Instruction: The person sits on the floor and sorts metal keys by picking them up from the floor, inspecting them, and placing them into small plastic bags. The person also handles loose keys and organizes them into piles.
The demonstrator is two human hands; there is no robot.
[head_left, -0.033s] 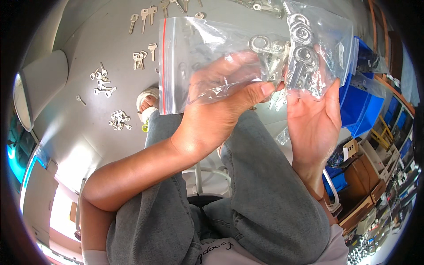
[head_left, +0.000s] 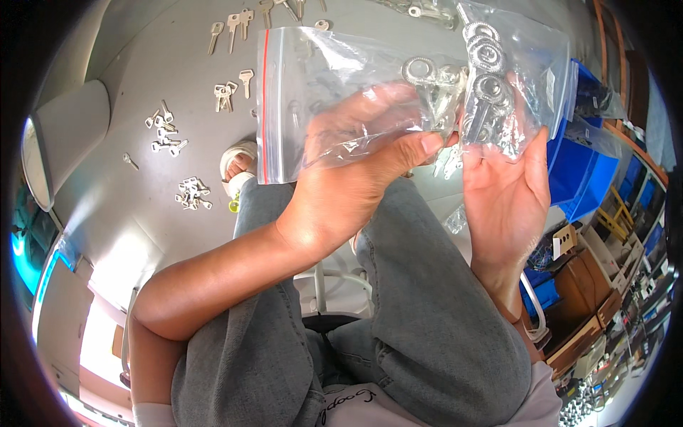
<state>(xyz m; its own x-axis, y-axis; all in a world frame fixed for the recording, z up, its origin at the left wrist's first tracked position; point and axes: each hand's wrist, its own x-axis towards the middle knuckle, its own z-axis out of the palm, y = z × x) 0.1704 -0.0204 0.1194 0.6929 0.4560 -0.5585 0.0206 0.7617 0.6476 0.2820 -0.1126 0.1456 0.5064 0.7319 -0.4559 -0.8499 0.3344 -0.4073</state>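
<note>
My left hand [head_left: 356, 164] pinches a clear zip bag [head_left: 292, 92] with a red strip along its left edge, thumb in front and fingers behind the plastic. Ring-headed silver keys [head_left: 420, 70] are bunched at that bag's right end. Beside it, my right hand [head_left: 506, 181], palm up, holds a second clear bag [head_left: 537, 78]; its fingers show only partly through the plastic. Several silver keys with round, ridged heads [head_left: 488, 55] overlap in a column inside this bag. The two bags meet between my hands.
Loose keys lie in small groups on the grey surface: a pile [head_left: 192, 193], a cluster [head_left: 165, 132], a few more [head_left: 226, 96], and a row [head_left: 232, 32] at the far side. Blue bins [head_left: 583, 167] stand at the right. My knees [head_left: 441, 270] are below my hands.
</note>
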